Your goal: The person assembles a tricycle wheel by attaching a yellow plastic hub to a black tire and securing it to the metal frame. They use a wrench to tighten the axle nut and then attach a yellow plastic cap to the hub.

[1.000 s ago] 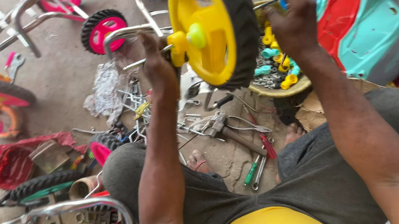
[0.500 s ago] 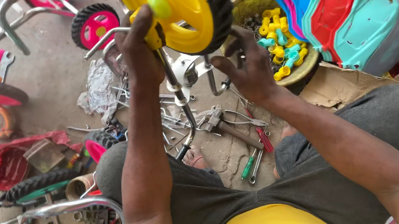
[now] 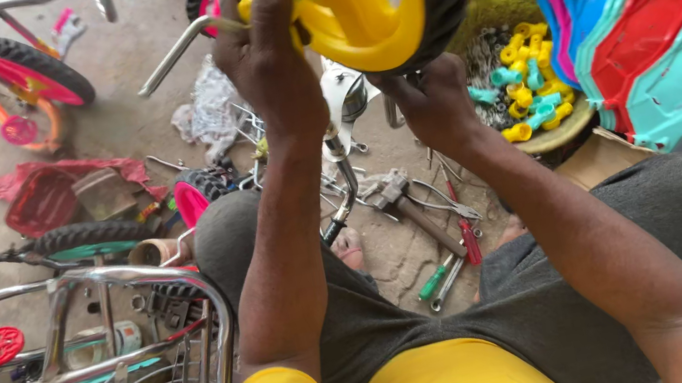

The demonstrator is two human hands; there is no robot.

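Observation:
My left hand grips the hub of a yellow plastic wheel with a black tyre, held up in front of me on a chrome fork. My right hand is just below the wheel, fingers curled at the chrome frame beneath it; what it holds is hidden. A hammer, pliers with red handles and a green-handled screwdriver lie on the concrete between my knees.
A round basket of yellow and teal plastic parts sits at right, beside stacked coloured plastic seats. A small pink-wheeled bicycle stands upper left. Chrome frames and a red tray crowd the left.
My right hand has come down from the basket side to just under the wheel. The wheel has risen and come closer, with my left hand still on its hub.

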